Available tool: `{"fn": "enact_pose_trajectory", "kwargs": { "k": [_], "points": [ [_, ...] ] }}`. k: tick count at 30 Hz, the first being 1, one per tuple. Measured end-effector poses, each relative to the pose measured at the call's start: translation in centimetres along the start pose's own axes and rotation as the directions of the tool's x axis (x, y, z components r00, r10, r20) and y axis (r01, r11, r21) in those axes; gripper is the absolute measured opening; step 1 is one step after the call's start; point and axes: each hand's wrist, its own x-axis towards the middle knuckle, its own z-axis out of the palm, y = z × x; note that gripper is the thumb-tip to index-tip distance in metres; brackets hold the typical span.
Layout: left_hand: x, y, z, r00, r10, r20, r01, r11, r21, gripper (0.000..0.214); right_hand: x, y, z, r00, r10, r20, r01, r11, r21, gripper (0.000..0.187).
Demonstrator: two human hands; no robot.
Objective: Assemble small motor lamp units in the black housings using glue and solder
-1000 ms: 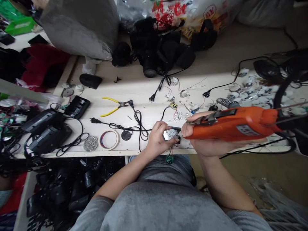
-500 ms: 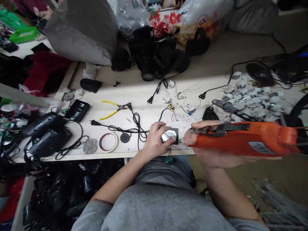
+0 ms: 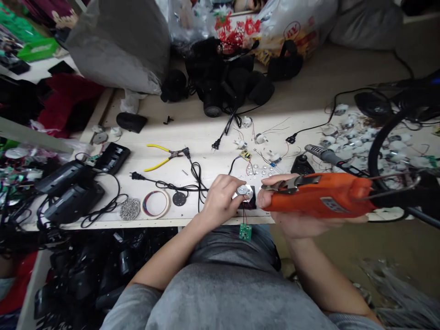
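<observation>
My left hand (image 3: 222, 198) is closed at the bench's front edge, thumb and fingertips pinching a small round silver motor (image 3: 244, 189). The motor sits over a black square part (image 3: 253, 201), partly covered by my fingers. Thin red and dark wires run from there to a green circuit board (image 3: 245, 232) hanging below the edge. My right hand (image 3: 275, 206) is wrapped around an orange electric screwdriver (image 3: 319, 195) with a metal lever on top. Its front end points left toward the black part; whether the tip touches it I cannot tell.
Yellow-handled pliers (image 3: 161, 157), a tape roll (image 3: 156, 204) and a heap of screws (image 3: 129, 209) lie to the left. Behind the hands are small silver parts (image 3: 263, 170). A soldering iron (image 3: 323, 154) and piled white motors (image 3: 360, 137) are at right; black housings (image 3: 213, 87) stand behind.
The screwdriver has shifted left and its rear has swung round, with its cable now showing. The left fingers have drawn closer together on the motor, and the hanging circuit board has turned its face.
</observation>
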Motion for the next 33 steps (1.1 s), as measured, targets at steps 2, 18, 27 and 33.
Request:
{"fn": "enact_pose_trajectory", "kwargs": {
  "k": [2, 18, 27, 33],
  "points": [
    [-0.4, -0.4, -0.2, 0.976, -0.191, -0.103, 0.163, 0.959, -0.232, 0.028, 0.1, 0.2, -0.1, 0.999, -0.026, -0.031, 0.026, 1.0, 0.013, 0.083],
    [-2.6, -1.5, -0.3, 0.708, -0.6, 0.373, 0.361, -0.146, -0.921, 0.041, 0.5, 1.0, 0.0, 0.988, -0.058, -0.146, 0.058, 0.998, -0.007, 0.081],
    [-3.0, -1.4, 0.1, 0.727, -0.604, 0.328, 0.338, -0.102, -0.936, 0.035, 0.6, 1.2, 0.4, 0.987, -0.101, -0.125, 0.095, 0.994, -0.054, 0.085],
    [-3.2, -1.1, 0.2, 0.699, -0.629, 0.341, 0.332, -0.138, -0.933, 0.033, 1.0, 1.0, 0.7, 0.977, -0.111, -0.182, 0.104, 0.993, -0.049, 0.084]
  ]
}}
